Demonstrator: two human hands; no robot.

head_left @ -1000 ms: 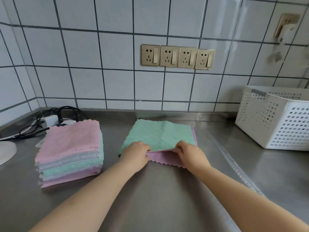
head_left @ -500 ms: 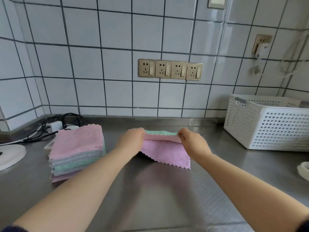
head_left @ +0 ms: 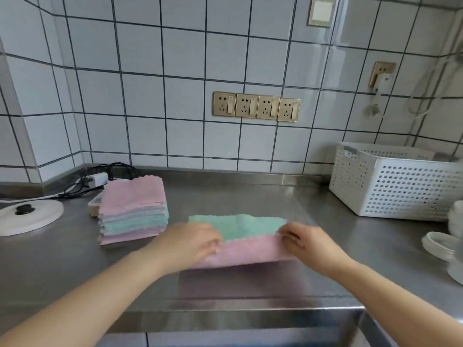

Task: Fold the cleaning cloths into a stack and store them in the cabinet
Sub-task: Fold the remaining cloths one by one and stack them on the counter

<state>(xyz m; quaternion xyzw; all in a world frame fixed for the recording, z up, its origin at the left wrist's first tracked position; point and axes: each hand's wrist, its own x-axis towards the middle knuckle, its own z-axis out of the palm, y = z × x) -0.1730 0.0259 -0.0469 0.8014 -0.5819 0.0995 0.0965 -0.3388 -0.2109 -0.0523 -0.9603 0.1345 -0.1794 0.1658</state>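
Hands, left (head_left: pixel 194 242) and right (head_left: pixel 307 242), pinching the pink-and-green fleece cloth's (head_left: pixel 250 251) corners at frame centre; scalloped edges should meet squarely before pressing.

Kitchen: tiled wall (head_left: pixel 140 101), steel counter (head_left: pixel 250 196).

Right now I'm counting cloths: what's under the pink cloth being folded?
A green cloth shows beyond the pink cloth, which both hands pinch. Anything further beneath is covered.

Fuzzy cloths (head_left: pixel 240 239), brushed steel counter (head_left: pixel 250 196), perforated plastic basket (head_left: pixel 390 189), glossy tiles (head_left: pixel 140 96)
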